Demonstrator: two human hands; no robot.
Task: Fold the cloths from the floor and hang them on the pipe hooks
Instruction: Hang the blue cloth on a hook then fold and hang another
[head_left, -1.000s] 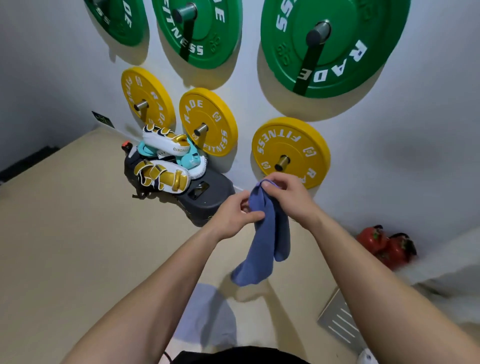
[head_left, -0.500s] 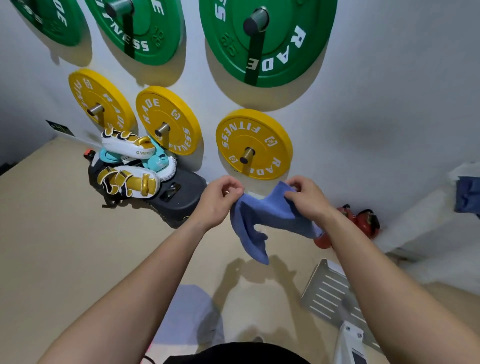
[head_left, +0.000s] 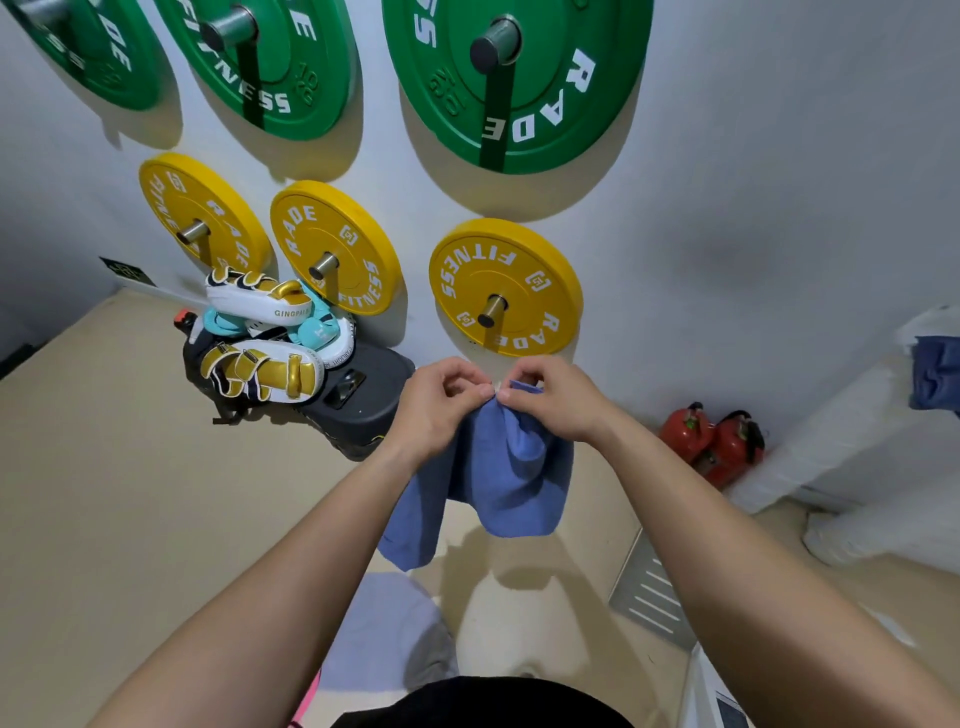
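A blue cloth (head_left: 498, 478) hangs in the air in front of me, doubled over, its lower edges loose above the floor. My left hand (head_left: 441, 405) and my right hand (head_left: 550, 400) pinch its top edge side by side, fingertips almost touching. A pale lavender cloth (head_left: 384, 634) lies on the beige floor near my body. At the right edge, another blue cloth (head_left: 937, 371) hangs over a white pipe (head_left: 841, 436).
Green and yellow weight plates (head_left: 506, 288) hang on wall pegs. A pile of boxing pads on a black bag (head_left: 270, 358) sits by the wall at left. Two red extinguishers (head_left: 717, 441) stand at right. A metal floor grate (head_left: 649, 592) lies at lower right.
My hands spread the cloth apart, then came back together at its top edge, so it now hangs doubled. The view shifted right, showing the pipe with the other blue cloth.
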